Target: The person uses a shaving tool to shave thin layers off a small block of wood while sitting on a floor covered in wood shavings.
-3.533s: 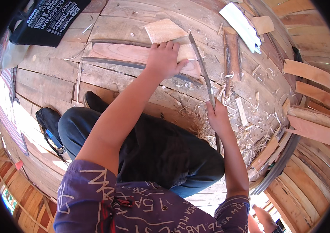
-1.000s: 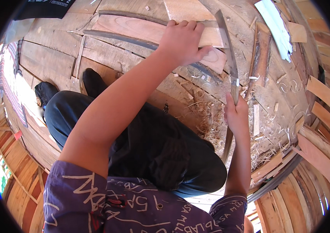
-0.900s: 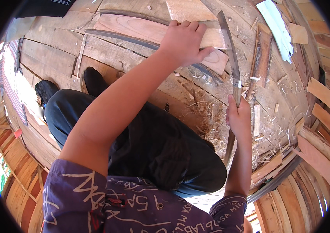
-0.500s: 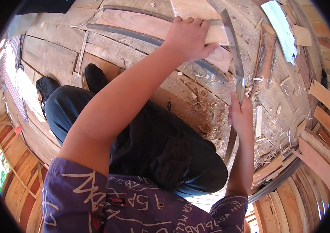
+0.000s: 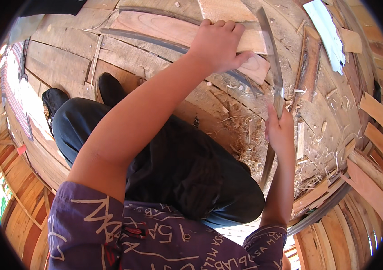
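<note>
My left hand (image 5: 218, 47) is closed over a pale piece of wood (image 5: 253, 42), its fingers hooked over the far edge and its thumb on the near side. This piece lies on a longer reddish board (image 5: 155, 28), whose rounded right end shows below the thumb. In my right hand (image 5: 279, 130) is a long-handled machete (image 5: 270, 49), fingers wrapped round its handle. The blade stands nearly upright in view, close by the right end of the pale piece; whether they touch I cannot tell. The handle runs back along my right forearm.
Curled shavings and chips (image 5: 245, 135) litter the plank floor by my knee. A bark-edged offcut (image 5: 309, 63) and a pale blue sheet (image 5: 326, 33) lie at the far right. Curved wooden strips (image 5: 378, 112) line the right side. A dark strip (image 5: 144, 38) lies along the board's near edge.
The machete's blade has shifted slightly away from me and to the left at its tip. The wood under my left hand has moved very slightly right.
</note>
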`<state>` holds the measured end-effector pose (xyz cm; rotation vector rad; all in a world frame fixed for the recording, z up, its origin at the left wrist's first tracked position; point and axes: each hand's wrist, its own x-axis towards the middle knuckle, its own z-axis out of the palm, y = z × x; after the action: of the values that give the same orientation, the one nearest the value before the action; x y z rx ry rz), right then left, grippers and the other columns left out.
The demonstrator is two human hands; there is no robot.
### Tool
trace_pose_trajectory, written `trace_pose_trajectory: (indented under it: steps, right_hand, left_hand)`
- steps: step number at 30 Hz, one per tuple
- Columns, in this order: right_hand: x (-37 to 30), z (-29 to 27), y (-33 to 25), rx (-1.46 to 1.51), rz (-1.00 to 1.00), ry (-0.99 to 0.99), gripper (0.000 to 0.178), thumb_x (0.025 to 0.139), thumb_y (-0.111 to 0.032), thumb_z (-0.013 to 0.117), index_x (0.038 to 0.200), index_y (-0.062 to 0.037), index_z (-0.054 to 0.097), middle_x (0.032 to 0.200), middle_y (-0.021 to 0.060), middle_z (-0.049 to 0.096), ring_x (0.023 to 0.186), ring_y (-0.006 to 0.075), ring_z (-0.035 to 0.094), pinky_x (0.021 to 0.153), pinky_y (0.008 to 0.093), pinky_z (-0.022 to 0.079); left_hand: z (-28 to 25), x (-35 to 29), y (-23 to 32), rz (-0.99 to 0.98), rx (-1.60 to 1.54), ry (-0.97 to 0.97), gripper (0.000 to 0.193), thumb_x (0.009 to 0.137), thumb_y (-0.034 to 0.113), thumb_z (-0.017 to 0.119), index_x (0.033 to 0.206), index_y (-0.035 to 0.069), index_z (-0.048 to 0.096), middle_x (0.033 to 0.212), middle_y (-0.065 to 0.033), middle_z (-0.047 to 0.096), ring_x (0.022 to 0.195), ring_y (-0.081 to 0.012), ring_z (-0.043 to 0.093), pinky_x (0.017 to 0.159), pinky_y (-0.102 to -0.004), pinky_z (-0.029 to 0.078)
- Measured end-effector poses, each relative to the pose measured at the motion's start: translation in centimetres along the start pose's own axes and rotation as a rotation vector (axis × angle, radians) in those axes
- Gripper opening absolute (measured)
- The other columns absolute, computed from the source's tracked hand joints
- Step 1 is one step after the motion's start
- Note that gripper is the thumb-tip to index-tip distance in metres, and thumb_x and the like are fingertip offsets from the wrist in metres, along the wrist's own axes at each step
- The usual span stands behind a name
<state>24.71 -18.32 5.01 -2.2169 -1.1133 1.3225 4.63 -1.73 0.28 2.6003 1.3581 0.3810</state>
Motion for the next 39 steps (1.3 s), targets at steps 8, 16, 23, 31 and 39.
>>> trace_pose_trajectory:
  steps: [8,16,23,31,39]
  right_hand:
    - [1.2,0.3,-0.1,0.005,-0.033,-0.009,0.031,0.102,-0.026,0.053,0.089,0.0012,0.054,0.061,0.0093,0.050,0.055,0.0202,0.052,0.055,0.0369,0.043]
    - [-1.2,-0.1,1.8,-0.020,-0.068,0.017,0.029,0.103,-0.027,0.052,0.087,-0.0033,0.049,0.056,0.0033,0.046,0.045,0.0142,0.047,0.044,0.0312,0.038]
    - [1.7,0.9,-0.6,-0.056,-0.077,0.012,0.031,0.102,-0.025,0.051,0.090,0.0037,0.055,0.063,0.0124,0.052,0.059,0.0230,0.054,0.060,0.0396,0.045]
    - [-1.6,-0.5,1.5,-0.021,0.004,-0.004,0.034,0.103,-0.028,0.051,0.088,0.0012,0.056,0.058,0.0053,0.051,0.051,0.0156,0.053,0.051,0.0331,0.043]
    - [-1.9,-0.4,2.5,-0.009,-0.078,0.002,0.030,0.103,-0.028,0.052,0.085,-0.0032,0.050,0.057,0.0038,0.047,0.045,0.0136,0.048,0.043,0.0305,0.039]
  left_hand:
    - [0.3,0.1,0.0,0.008,0.009,0.020,0.058,0.088,0.053,0.061,0.120,0.005,0.058,0.106,-0.0125,0.066,0.098,-0.0297,0.066,0.085,-0.0454,0.046]
    - [0.2,0.1,0.0,0.003,-0.005,0.030,0.058,0.087,0.052,0.062,0.118,0.004,0.059,0.104,-0.0127,0.067,0.096,-0.0302,0.067,0.084,-0.0455,0.046]
    - [0.4,0.3,0.0,-0.017,0.006,0.032,0.058,0.087,0.053,0.062,0.118,0.003,0.059,0.103,-0.0135,0.067,0.096,-0.0309,0.067,0.086,-0.0462,0.047]
    - [-0.1,0.8,0.4,-0.067,0.034,-0.064,0.060,0.089,0.054,0.060,0.120,0.003,0.059,0.104,-0.0136,0.067,0.102,-0.0303,0.066,0.088,-0.0469,0.047]
    - [0.0,0.4,0.2,-0.040,0.009,-0.028,0.062,0.089,0.054,0.060,0.124,0.003,0.058,0.108,-0.0141,0.066,0.106,-0.0302,0.064,0.091,-0.0466,0.046]
